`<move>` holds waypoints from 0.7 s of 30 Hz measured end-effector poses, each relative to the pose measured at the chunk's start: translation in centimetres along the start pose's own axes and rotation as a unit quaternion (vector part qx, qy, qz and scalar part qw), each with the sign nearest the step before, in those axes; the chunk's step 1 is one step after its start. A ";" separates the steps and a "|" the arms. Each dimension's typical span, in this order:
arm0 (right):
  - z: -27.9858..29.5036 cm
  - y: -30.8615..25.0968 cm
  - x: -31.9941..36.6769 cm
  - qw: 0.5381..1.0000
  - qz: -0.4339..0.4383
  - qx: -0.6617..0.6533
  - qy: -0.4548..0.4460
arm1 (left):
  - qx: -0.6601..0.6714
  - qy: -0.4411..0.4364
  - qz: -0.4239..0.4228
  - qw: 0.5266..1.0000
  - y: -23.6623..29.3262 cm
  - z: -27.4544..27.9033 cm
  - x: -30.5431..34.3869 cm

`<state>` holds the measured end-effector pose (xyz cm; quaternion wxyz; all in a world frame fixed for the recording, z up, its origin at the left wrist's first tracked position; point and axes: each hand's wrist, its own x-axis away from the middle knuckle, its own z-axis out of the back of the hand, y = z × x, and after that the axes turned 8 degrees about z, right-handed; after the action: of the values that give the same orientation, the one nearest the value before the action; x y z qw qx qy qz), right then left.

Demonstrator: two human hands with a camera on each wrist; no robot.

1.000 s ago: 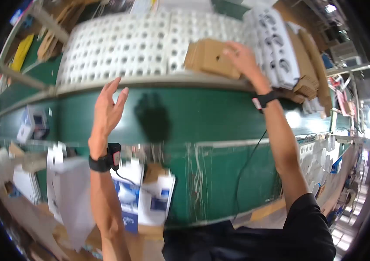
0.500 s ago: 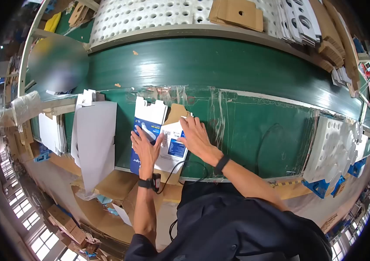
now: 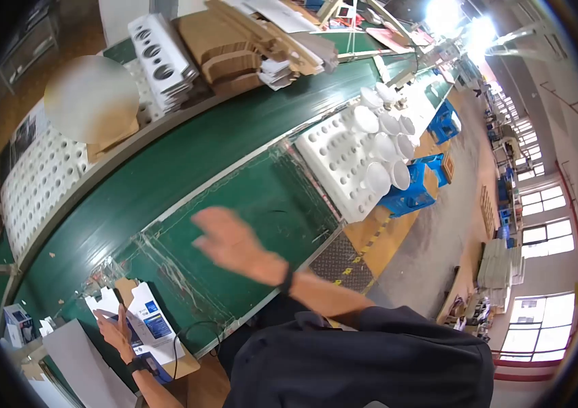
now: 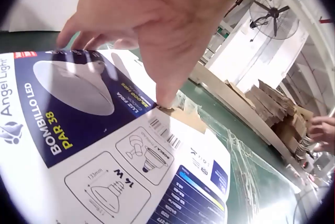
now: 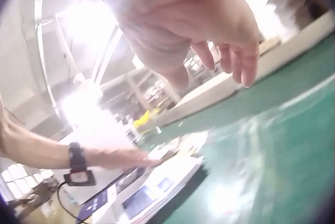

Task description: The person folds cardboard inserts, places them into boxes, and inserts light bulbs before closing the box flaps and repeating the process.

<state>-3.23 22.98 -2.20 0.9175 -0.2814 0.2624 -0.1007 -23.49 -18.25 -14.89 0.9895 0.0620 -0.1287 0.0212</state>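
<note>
Lamp carton (image 3: 147, 321), folded flat, lies at the near edge of the green worktop (image 3: 262, 197). Around it I see plain white sheets (image 3: 71, 353) on the side away from the right hand. Beyond the fingertips sits a white foam tray (image 3: 333, 160) with white lamp shells (image 3: 384, 146), well apart. Stacked brown cardboard (image 3: 234, 47) sits on the shelf past the belt.

My left hand (image 3: 117, 330) lies on top of the carton and hides part of its print. The fingers (image 4: 84, 35) are straight and slightly spread, and the thumb tip presses the panel near its brown flap. The carton runs under the palm and out past the fingertips.

My right hand (image 3: 231, 245) is blurred in the head view and hangs over bare worktop, well apart from the carton. Its fingers (image 5: 238, 59) are loose and apart and hold nothing.

The carton is white with a dark blue panel. It shows a lamp photo, "BOMBILLO LED PAR 38", line drawings, "14 W" and a barcode.
</note>
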 end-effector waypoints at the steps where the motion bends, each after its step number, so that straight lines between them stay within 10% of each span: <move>1: 4.7 3.8 1.0 0.997 -0.039 0.066 0.018 | -0.025 0.004 0.000 1.000 -0.9 -0.7 -0.8; 4: 19.1 14.0 6.2 0.949 -0.204 0.180 0.157 | -0.121 -0.003 0.030 0.992 1.0 -0.5 -0.1; 6: 26.7 20.2 11.1 0.890 -0.284 0.349 0.071 | -0.100 0.039 0.009 0.994 3.3 0.6 0.4; 9: 30.9 24.1 15.7 0.838 -0.438 0.325 -0.025 | 0.102 0.060 -0.232 0.965 7.3 -0.1 -1.2; 12: 29.1 30.1 19.1 0.865 -0.388 0.316 -0.024 | 0.046 0.024 -0.232 0.971 15.1 1.7 -0.7; 13: 25.6 36.7 24.6 0.760 -0.110 0.632 0.107 | 0.156 0.025 -0.277 0.948 16.9 1.4 -1.2; 17: 29.7 25.5 15.7 0.867 -0.357 0.346 -0.035 | 0.114 0.060 -0.321 0.938 28.0 8.3 -3.9; 21: 30.6 18.3 14.6 0.897 -0.303 0.313 0.074 | 0.121 0.071 -0.278 0.950 35.7 12.3 -10.1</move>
<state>26.22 47.32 2.70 0.8615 -0.0375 0.1862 -0.4709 -38.43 15.27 -1.53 0.9478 0.2130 -0.0318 -0.2353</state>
